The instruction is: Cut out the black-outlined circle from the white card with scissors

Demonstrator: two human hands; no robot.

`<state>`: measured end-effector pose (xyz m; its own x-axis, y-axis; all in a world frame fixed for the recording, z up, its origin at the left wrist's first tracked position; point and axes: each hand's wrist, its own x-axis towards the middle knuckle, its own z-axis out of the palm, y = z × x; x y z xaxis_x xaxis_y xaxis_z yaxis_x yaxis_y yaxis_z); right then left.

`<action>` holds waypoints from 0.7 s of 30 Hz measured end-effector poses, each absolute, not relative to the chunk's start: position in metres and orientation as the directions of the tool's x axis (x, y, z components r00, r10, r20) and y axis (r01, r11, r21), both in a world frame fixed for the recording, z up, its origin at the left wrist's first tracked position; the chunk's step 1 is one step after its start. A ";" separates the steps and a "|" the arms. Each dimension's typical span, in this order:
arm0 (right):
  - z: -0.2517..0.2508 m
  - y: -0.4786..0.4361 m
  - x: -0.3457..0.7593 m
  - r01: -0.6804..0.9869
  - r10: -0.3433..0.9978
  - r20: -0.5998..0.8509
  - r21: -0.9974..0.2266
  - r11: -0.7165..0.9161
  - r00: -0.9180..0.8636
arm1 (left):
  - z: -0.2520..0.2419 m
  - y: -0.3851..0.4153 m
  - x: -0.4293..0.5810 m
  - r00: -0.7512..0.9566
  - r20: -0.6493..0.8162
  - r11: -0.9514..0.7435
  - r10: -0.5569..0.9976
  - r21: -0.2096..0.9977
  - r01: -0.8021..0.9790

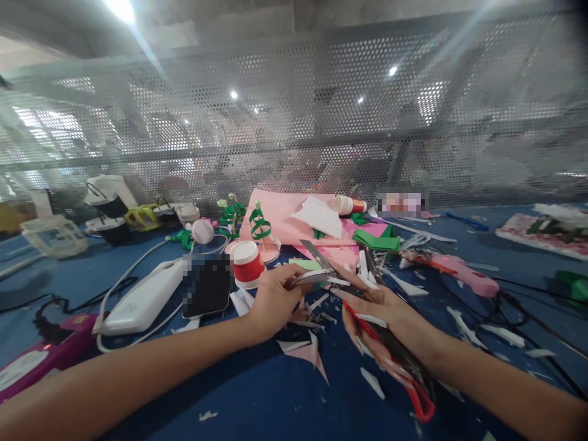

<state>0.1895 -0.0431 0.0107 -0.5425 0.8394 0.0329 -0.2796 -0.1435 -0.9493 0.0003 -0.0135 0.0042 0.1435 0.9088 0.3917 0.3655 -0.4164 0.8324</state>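
Note:
My left hand (274, 301) pinches a thin, pale rounded piece of paper or card (312, 277) between thumb and fingers, above the middle of the blue table. Close on its right, my right hand (397, 312) is closed on a pair of scissors (315, 252) with black and red handles. Their blades point up and left, beside the pale piece; whether they touch it I cannot tell. A narrow white strip lies by the blades. Just beyond my left hand stands a red and white paper cup (247, 263). Pink and white scraps (305, 352) lie beneath my hands.
Left are a phone (209, 285), a white power bank (146, 297) and a purple power strip (59, 346) with cables. Spiral green paper plants (260, 228), pink paper (280, 214) and stacked cups (351, 204) stand behind. A pink glue gun (463, 272) lies right. Perforated metal panels (294, 128) close the back.

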 end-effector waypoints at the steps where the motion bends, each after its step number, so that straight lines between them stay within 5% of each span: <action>1: 0.011 -0.043 0.189 -0.283 0.843 0.034 -0.949 -0.142 -0.537 | 0.004 -0.013 0.000 0.138 0.376 -0.400 0.917 0.847 0.350; 6: 0.011 -0.045 0.188 -0.259 0.835 0.009 -0.952 -0.161 -0.551 | 0.006 -0.008 -0.001 0.055 0.353 -0.356 0.934 0.906 0.230; 21: 0.011 -0.045 0.188 -0.287 0.854 0.003 -0.942 -0.171 -0.520 | 0.006 -0.006 0.000 0.044 0.372 -0.371 0.927 0.897 0.240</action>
<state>0.1882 -0.0447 0.0107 -0.5204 0.8539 0.0033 -0.2870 -0.1713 -0.9425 0.0000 -0.0055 0.0059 0.0442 0.9274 0.3715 0.2403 -0.3708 0.8971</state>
